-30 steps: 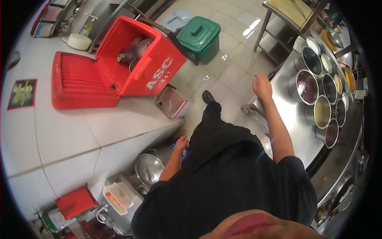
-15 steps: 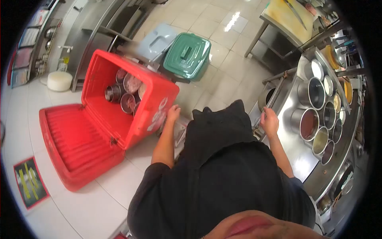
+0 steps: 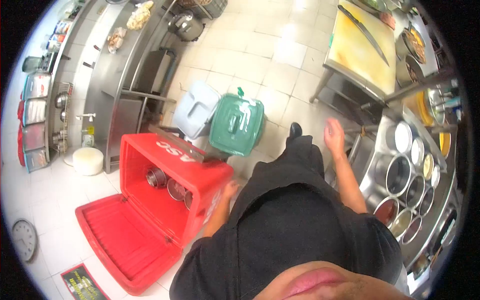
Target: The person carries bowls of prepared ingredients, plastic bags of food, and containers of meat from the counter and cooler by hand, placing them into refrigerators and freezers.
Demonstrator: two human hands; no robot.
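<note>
In the frame's left half we see the red box [image 3: 207, 175], metal pots [image 3: 176, 190] inside; our left hand [image 3: 231, 190] is just beside it, fingers too blurred for us to tell; our right hand [image 3: 334, 136], right of centre, is empty, fingers loosely apart.

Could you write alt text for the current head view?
Seen from above, a person in black stands in a kitchen, left hand beside an open red box holding metal containers, contact unclear, and right hand open near a counter of metal pots. Ahead are a green lidded bin and a knife on a cutting board.
</note>
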